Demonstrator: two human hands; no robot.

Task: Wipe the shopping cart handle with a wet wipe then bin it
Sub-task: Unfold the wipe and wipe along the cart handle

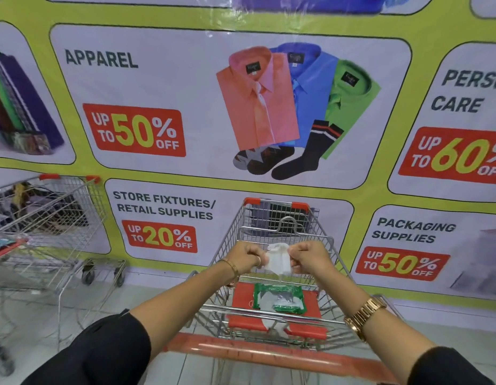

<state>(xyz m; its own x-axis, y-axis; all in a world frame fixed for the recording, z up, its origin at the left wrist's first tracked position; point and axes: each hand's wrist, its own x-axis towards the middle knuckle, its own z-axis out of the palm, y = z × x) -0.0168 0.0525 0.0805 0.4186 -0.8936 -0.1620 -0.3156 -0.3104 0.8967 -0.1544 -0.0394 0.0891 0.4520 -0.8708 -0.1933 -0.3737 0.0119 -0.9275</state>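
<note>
Fingers of the left hand (248,255) and right hand (308,257) pinch opposite edges of a thin white wet wipe (278,261), held unfolded above the wire shopping cart's basket (329,245). Below lies the green wipes packet (278,298) on the red seat flap (241,298); nearest, the orange-red plastic cart handle (241,350), unwiped. Risk: pulling apart too hard may tear the wipe.

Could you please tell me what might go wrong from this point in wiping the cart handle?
1. Both hands, left hand and right hand, stretch the wet wipe between pinched fingers; it may tear or slip into the cart basket.
2. The open wipes packet on the red child seat has another sheet trailing out, which could dry or snag.
3. No bin is visible, so disposal may stall.
</note>
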